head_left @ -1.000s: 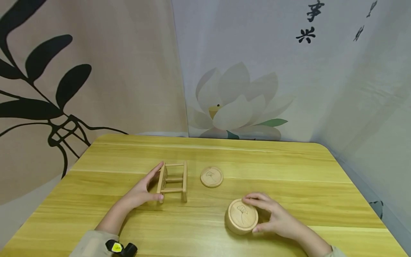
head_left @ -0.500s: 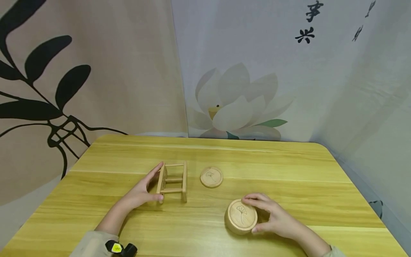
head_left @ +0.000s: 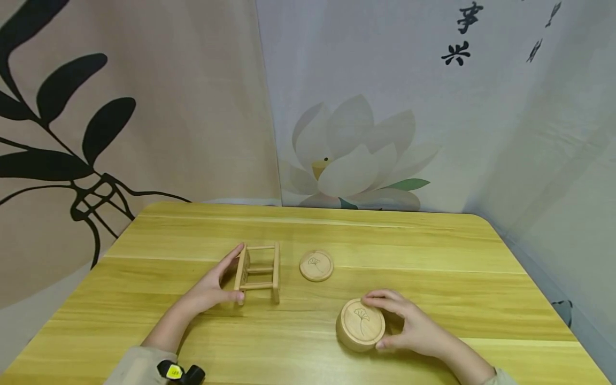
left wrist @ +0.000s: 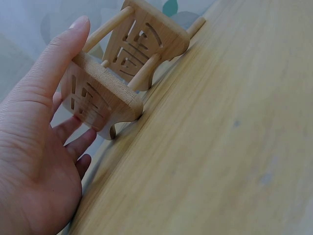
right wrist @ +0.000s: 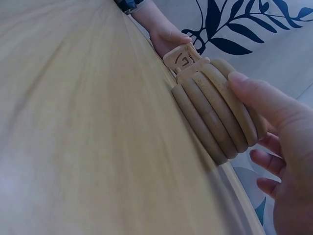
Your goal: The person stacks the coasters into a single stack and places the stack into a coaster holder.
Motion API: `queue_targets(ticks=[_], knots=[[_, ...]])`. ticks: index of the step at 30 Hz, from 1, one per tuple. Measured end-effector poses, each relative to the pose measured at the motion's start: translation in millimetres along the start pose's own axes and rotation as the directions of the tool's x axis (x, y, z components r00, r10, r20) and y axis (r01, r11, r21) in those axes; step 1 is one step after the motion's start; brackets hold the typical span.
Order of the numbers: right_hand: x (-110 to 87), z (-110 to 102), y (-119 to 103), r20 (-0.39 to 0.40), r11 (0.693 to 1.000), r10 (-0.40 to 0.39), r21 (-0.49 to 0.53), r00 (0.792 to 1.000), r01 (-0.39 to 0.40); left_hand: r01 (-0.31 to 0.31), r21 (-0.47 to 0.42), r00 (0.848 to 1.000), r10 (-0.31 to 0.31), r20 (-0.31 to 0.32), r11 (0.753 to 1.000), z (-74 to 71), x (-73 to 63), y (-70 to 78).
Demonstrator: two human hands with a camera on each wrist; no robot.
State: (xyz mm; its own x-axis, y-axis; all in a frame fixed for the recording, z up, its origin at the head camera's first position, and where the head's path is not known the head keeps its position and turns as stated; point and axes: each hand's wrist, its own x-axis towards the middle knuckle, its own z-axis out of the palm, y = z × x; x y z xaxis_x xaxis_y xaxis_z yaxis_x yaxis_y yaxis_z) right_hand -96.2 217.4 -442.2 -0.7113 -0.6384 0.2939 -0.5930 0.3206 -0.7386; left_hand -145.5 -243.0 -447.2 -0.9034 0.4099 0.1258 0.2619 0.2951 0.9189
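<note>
Our left hand (head_left: 212, 289) grips the wooden rack (head_left: 276, 272) by one end panel; our right hand (head_left: 409, 326) grips the coaster stack (head_left: 361, 323).
Thumb and fingers bend round each load. Our right fingertips sit towards the upper discs, so we judge a quick lift could leave lower ones behind or make the pile slide apart; our one-sided left hold might let the rack swivel if bumped. The loose coaster (head_left: 316, 266), across the rack from our left fingers, could snag a sideways sweep. The table's (head_left: 269, 347) far edge runs well beyond our fingertips, with bare wood between our hands.
</note>
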Motion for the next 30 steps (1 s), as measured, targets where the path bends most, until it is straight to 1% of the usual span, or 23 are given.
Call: queue_targets(ticks=[6, 12, 20, 26, 30], knots=[[0.0, -1, 1, 0.012, 1.000, -0.016, -0.010, 1.000, 0.017, 0.004, -0.007, 1.000, -0.004, 0.001, 1.000, 0.1, 0.0, 1.3], [0.6, -2, 2, 0.000, 1.000, 0.003, -0.005, 1.000, -0.003, 0.002, -0.003, 1.000, -0.002, 0.001, 1.000, -0.2, 0.0, 0.3], [5.7, -8, 1, -0.091, 1.000, -0.019, -0.019, 0.996, 0.017, -0.007, -0.009, 1.000, 0.007, 0.001, 1.000, -0.2, 0.5, 0.2], [9.7, -14, 2, -0.157, 1.000, -0.001, -0.023, 0.988, -0.003, -0.008, -0.008, 1.000, 0.008, 0.002, 1.000, 0.2, 0.6, 0.8], [12.8, -17, 5, -0.186, 1.000, -0.004, -0.029, 0.982, -0.001, -0.006, -0.008, 1.000, 0.006, 0.003, 1.000, 0.2, 0.0, 1.0]])
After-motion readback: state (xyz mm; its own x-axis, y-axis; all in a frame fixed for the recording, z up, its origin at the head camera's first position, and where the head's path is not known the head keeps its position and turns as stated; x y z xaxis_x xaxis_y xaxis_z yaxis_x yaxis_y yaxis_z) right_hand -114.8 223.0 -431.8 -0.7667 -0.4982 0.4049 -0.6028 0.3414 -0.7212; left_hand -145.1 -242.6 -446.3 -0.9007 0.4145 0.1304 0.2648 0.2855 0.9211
